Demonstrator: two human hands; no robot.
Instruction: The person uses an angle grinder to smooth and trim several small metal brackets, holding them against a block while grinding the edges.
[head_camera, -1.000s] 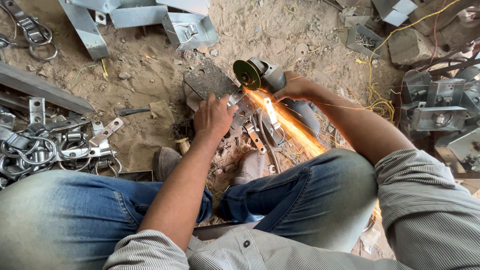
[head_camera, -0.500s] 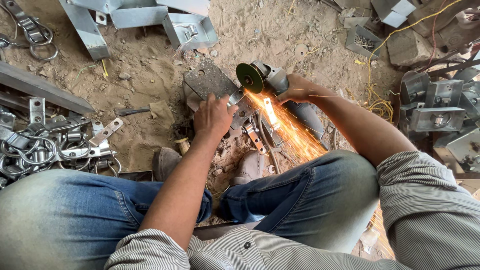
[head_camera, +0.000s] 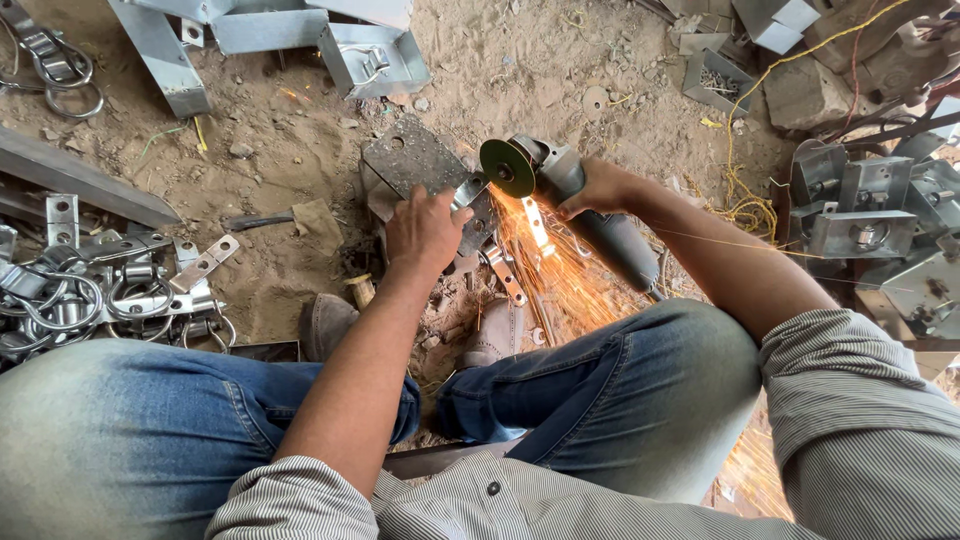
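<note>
— Room around the work?
— Tight. Left hand pressing small metal bracket onto perforated plate; bare sand beyond its far edge.
— Right hand?
— Clenched on angle grinder, disc at bracket. Sparks thinner than before.
</note>
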